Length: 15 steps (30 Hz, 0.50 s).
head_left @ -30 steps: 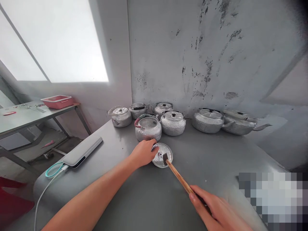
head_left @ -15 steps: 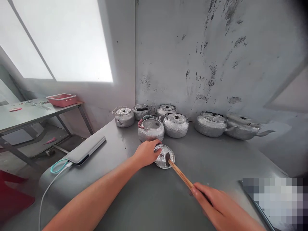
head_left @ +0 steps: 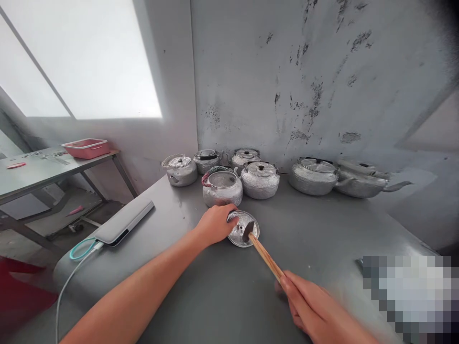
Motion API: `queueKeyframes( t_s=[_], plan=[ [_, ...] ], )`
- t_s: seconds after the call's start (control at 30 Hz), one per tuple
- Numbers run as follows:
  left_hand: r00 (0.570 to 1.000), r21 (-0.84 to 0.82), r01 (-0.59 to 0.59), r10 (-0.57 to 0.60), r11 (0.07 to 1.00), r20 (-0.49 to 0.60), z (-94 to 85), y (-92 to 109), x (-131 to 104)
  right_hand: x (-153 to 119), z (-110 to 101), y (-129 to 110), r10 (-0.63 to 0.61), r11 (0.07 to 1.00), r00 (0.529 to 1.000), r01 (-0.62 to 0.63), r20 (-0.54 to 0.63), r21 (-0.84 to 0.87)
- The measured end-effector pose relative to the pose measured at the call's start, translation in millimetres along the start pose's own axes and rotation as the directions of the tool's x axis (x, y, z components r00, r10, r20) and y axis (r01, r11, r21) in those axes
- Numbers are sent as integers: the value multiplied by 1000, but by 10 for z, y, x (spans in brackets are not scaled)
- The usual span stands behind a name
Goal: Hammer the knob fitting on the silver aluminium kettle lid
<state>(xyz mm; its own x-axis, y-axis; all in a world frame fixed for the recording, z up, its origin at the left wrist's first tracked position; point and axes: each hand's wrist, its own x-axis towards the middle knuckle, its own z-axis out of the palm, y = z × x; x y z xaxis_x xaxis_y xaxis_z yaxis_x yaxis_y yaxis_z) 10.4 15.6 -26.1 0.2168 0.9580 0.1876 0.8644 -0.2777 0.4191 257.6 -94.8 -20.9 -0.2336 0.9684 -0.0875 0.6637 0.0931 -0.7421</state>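
Note:
My left hand (head_left: 218, 223) grips the left edge of a round silver metal lid (head_left: 236, 237), which lies on the grey table. My right hand (head_left: 304, 298) is closed round the wooden handle of a hammer (head_left: 267, 258). The hammer's dark flat head is over the right part of the lid; whether it touches the metal I cannot tell. Just behind the lid stands a lidless silver kettle (head_left: 223, 188) with a red and dark wrapped handle. To its right is a lidded kettle (head_left: 260, 181) with a black knob.
More silver kettles (head_left: 313, 177) line the wall at the table's back. A power bank (head_left: 125, 222) with a white cable lies at the left. A second table (head_left: 68, 165) bears a red basket (head_left: 88, 149). The right front corner is blurred out.
The view has shifted slightly, so everything sits a little further up and left. My left hand still holds the lid, and the hammer head remains over its right part.

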Motion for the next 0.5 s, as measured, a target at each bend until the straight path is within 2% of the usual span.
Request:
queueKeyframes(
  t_s=[0.2, 0.37, 0.5],
  plan=[
    [1000, 30, 28, -28, 999, 2, -10, 2, 0, 14, 94, 4, 51, 993, 997, -56, 53, 102],
    [999, 52, 43, -43, 998, 11, -14, 2, -4, 3, 38, -116, 52, 991, 998, -57, 46, 118],
    [998, 70, 59, -60, 996, 13, -23, 11, -11, -4, 21, -140, 71, 988, 994, -82, 86, 129]
  ],
)
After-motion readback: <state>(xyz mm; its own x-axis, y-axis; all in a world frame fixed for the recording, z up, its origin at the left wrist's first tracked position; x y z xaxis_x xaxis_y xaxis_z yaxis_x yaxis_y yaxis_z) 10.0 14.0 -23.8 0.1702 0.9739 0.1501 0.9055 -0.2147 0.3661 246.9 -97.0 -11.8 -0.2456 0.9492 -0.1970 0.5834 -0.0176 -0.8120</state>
